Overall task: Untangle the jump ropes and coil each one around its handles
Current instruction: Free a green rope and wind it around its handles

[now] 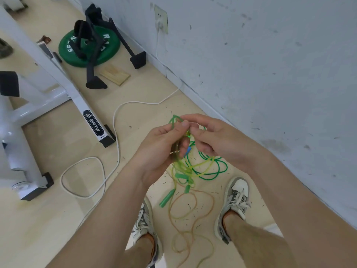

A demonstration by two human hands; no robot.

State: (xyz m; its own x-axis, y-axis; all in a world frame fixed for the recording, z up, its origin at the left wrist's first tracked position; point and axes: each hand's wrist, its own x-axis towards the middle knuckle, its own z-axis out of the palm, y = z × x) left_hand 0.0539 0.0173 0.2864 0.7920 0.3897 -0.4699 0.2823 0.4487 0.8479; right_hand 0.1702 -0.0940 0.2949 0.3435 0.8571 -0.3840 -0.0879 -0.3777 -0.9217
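A tangle of thin jump ropes hangs between my hands above the floor. My left hand [164,146] grips the bundle where green and yellow strands meet, its thumb up near a green loop [174,118]. My right hand [210,138] pinches strands at the top of the knot, close against the left. A dark green rope [214,171] loops below my right hand. A yellow-green rope [193,167] crosses it. Green handles [167,198] dangle under the knot. An orange-yellow rope [193,213] trails down to the floor between my shoes. A small blue piece [188,150] shows inside the tangle.
A white wall [270,74] runs along the right. A white cable [116,120] snakes over the floor from a wall socket. A white exercise machine frame [63,89] stands at the left. A green weight plate [88,47] with black bars lies at the back.
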